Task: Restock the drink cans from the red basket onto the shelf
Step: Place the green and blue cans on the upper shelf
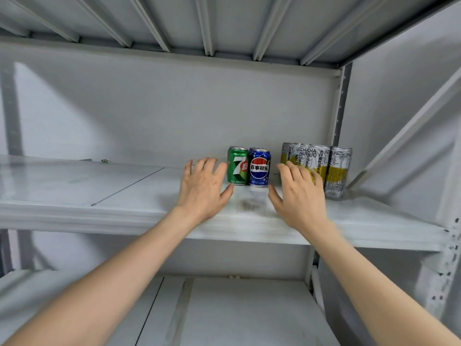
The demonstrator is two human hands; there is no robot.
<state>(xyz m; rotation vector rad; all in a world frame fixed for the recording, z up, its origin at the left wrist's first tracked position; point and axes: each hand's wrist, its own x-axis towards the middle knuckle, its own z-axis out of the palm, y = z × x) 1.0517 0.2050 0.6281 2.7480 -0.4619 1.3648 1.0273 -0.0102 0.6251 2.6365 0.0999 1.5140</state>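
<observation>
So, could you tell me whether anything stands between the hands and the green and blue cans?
Nothing visible does. The left hand and right hand flank the green can and blue can, both open.

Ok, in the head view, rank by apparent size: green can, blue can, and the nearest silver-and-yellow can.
1. Silver-and-yellow can: clearly tallest, though it also stands a little nearer the camera.
2. Green can and blue can: they look alike in size; no ranking between them.
</observation>
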